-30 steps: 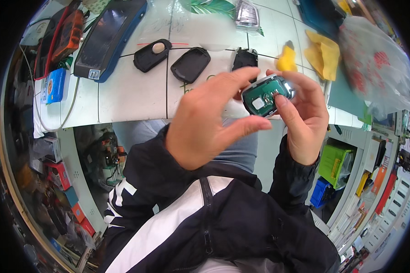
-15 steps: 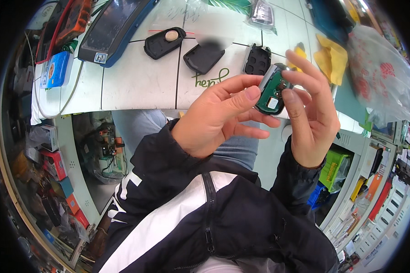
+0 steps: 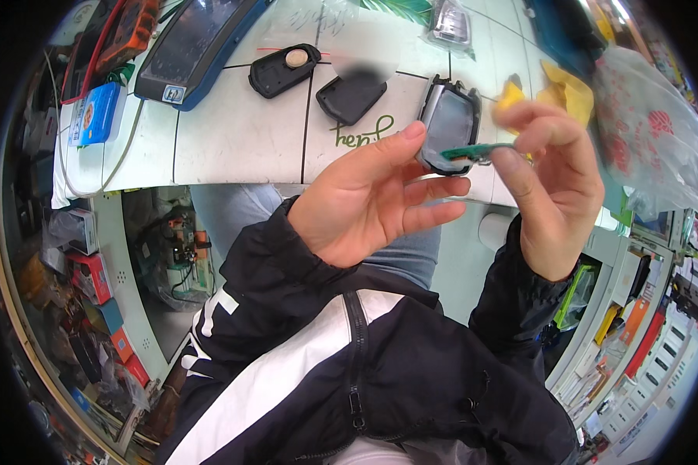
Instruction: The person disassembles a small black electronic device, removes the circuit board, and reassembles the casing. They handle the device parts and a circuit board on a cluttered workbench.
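Note:
My left hand [image 3: 380, 194] holds a key fob housing [image 3: 451, 120] with a silver rim, its hollow inner side facing up, thumb on its left edge. Between the thumb and fingers of my right hand [image 3: 551, 186] is a small green circuit board [image 3: 473, 151], seen nearly edge-on over the lower end of the housing. On the table beyond lie a black key fob half [image 3: 279, 77] with a round coin battery [image 3: 296, 57] on it and a plain black fob cover [image 3: 353, 99]. The black button pad that lay farther right is now mostly hidden behind the housing.
A tablet-like device [image 3: 202, 54] with a blue edge lies at the back left, near a small blue box [image 3: 98, 114]. Yellow cloth or paper [image 3: 570, 93] and a clear plastic bag [image 3: 647, 124] are at the right. A bagged fob [image 3: 450, 27] lies at the back of the white table [image 3: 233, 155].
The circuit board has come out of the housing into my right hand, which moved right and slightly down. The housing in my left hand is turned more upright and its inside shows.

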{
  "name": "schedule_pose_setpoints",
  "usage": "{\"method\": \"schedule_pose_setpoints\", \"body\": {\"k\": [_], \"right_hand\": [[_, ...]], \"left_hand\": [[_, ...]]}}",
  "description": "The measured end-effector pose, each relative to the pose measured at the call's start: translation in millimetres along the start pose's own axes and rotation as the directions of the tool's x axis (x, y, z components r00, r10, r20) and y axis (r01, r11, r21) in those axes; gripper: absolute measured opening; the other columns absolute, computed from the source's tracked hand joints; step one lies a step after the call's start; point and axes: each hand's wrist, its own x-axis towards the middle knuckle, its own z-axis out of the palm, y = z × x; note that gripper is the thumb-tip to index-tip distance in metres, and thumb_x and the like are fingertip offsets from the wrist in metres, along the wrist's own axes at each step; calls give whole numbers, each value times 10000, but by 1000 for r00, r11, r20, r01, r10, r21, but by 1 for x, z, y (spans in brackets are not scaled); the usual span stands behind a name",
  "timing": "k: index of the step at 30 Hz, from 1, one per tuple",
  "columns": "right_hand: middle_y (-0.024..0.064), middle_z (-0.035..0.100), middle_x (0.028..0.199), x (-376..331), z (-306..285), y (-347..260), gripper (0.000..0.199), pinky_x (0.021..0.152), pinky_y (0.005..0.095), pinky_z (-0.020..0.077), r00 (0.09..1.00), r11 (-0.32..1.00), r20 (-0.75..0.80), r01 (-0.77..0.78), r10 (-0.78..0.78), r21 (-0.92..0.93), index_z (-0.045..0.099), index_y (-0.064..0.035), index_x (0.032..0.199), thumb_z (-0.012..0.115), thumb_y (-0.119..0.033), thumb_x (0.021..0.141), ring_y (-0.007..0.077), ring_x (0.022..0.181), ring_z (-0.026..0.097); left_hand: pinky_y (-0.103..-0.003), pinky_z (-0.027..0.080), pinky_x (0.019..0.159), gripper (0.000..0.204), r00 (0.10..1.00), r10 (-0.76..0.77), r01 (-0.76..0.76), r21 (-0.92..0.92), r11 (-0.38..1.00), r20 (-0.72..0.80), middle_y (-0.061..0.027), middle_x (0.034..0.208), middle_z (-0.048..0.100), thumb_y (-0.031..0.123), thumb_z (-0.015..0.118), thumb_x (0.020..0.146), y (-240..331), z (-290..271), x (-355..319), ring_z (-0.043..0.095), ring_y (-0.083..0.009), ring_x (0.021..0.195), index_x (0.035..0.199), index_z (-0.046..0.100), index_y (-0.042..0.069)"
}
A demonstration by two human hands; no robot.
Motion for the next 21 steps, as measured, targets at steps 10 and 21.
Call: {"method": "schedule_pose_setpoints", "body": {"k": [10,21], "right_hand": [[56,621,865,1,-34,28,179,732,192,453,962,963,-49,-265,267,50,588,18,963,659,4,799,80,774,580],[70,639,846,-5,-18,36,124,609,216,436,985,797,-171,-122,25,-591,657,-17,867,685,-27,747,119,677,556]], "left_hand": [[-418,529,883,542,981,11,47,-298,953,192,-267,1406,221,327,284,989,8,-18,-15,457,-328,1185,1414,142,22],[-409,533,860,559,986,39,5,-264,965,162,-313,1387,223,355,269,988,-4,-21,-33,493,-303,1128,1415,140,18]]}}
